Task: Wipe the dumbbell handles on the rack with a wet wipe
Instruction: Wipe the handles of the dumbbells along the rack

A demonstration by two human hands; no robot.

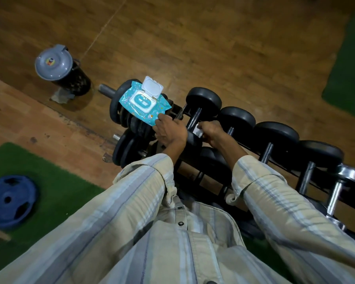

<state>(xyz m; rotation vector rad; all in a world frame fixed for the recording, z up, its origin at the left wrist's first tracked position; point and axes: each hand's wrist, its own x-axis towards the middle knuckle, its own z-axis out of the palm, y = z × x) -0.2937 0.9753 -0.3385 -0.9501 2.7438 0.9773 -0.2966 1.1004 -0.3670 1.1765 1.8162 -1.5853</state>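
A row of black dumbbells lies on a dark rack [279,158] running from the centre to the right. My right hand [211,133] grips a white wet wipe [198,131] wrapped round the handle of the leftmost dumbbell [203,99]. My left hand [168,131] rests on the near end of that dumbbell, fingertips beside the wipe pack. The turquoise wet wipe pack [143,101] lies on a stack of black weight plates, its white lid flipped up. Further dumbbells [275,134] sit to the right, with chrome ones [346,175] at the far end.
A black bin with a grey lid [53,65] stands on the wooden floor at the upper left. A blue weight plate [9,199] lies on green turf at the lower left. More green turf [348,74] borders the right edge. Black plates [123,150] hang left of the rack.
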